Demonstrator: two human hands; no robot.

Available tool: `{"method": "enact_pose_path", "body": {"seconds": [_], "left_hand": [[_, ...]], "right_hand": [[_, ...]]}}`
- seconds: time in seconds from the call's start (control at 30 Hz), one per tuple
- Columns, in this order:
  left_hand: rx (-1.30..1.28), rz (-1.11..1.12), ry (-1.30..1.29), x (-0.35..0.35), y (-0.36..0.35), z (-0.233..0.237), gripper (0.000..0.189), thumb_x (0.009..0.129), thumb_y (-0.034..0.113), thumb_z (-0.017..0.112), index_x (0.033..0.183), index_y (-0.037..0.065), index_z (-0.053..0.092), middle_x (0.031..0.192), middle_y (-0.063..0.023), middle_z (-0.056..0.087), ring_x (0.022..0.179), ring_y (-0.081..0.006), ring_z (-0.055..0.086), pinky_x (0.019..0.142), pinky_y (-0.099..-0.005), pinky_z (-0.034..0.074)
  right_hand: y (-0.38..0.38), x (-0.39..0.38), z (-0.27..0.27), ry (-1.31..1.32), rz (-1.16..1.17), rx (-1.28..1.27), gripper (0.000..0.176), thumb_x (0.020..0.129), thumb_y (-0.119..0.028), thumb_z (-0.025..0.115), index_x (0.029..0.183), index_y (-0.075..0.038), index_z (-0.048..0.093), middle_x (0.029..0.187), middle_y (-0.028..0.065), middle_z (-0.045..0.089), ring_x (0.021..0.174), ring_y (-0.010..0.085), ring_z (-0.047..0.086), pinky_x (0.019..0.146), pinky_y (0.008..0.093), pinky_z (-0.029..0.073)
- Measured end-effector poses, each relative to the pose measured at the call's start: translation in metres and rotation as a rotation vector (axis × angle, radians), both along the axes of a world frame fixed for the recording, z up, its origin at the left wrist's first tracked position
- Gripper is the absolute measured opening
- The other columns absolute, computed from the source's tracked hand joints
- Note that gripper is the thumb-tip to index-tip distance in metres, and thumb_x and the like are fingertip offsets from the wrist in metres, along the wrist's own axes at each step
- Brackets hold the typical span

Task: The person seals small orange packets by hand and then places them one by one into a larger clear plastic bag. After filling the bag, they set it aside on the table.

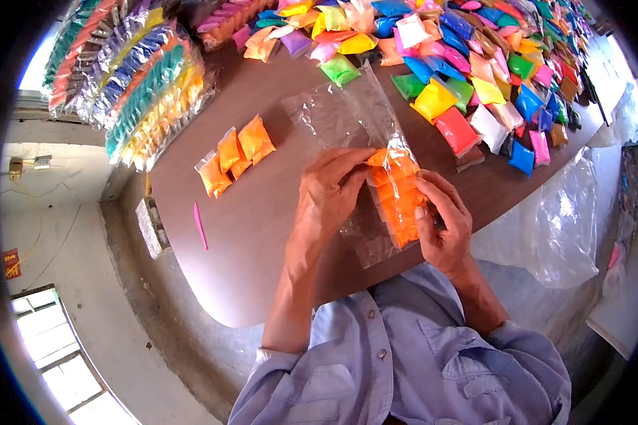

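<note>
A row of overlapping orange packets (397, 195) lies over a large clear plastic bag (329, 113) at the table's near edge. My left hand (333, 188) pinches the top left corner of the row, its fingers bent and pressed together. Along the right side, the fingers and thumb of my right hand (446, 225) close on the row's edge. The bag spreads out flat beyond the packets and also shows below my left hand. Several loose orange packets (235, 152) rest on the table to the left, with a thin pink stick (200, 227) nearer to me.
A big heap of multicoloured packets (468, 92) covers the back right of the brown table (252, 255). Bagged rows of coloured packets (156, 92) are stacked at the back left. A crumpled clear plastic sheet (560, 227) hangs past the right edge.
</note>
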State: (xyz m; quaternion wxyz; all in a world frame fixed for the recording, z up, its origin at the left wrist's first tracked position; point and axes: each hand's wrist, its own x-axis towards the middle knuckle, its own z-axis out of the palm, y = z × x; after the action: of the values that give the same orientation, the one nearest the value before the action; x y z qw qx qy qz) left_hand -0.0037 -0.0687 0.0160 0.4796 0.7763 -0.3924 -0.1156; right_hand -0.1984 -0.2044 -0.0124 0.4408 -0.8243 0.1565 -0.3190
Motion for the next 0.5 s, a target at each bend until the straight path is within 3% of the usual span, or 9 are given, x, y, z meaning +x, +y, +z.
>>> {"method": "enact_pose_path", "body": {"seconds": [0.2,0.5], "left_hand": [[-0.061,-0.088,-0.179,0.005,-0.005,-0.013,0.033,0.093,-0.007,0.07,0.122,0.006,0.081,0.119,-0.0146,0.08,0.107,-0.0364,0.076,0.093,-0.0424,0.062],[-0.005,-0.088,-0.133,0.003,-0.004,-0.008,0.033,0.094,-0.005,0.07,0.123,0.006,0.08,0.118,-0.0141,0.08,0.108,-0.0359,0.077,0.095,-0.0428,0.063]], "right_hand": [[0.003,-0.001,-0.002,0.012,-0.019,0.048,0.037,0.099,-0.006,0.069,0.136,0.002,0.071,0.138,0.0248,0.07,0.125,0.0408,0.071,0.106,0.0452,0.058],[0.002,-0.002,0.0,0.029,-0.018,0.067,0.038,0.098,-0.004,0.071,0.136,0.001,0.071,0.139,0.0231,0.071,0.125,0.0378,0.072,0.105,0.0434,0.058]]}}
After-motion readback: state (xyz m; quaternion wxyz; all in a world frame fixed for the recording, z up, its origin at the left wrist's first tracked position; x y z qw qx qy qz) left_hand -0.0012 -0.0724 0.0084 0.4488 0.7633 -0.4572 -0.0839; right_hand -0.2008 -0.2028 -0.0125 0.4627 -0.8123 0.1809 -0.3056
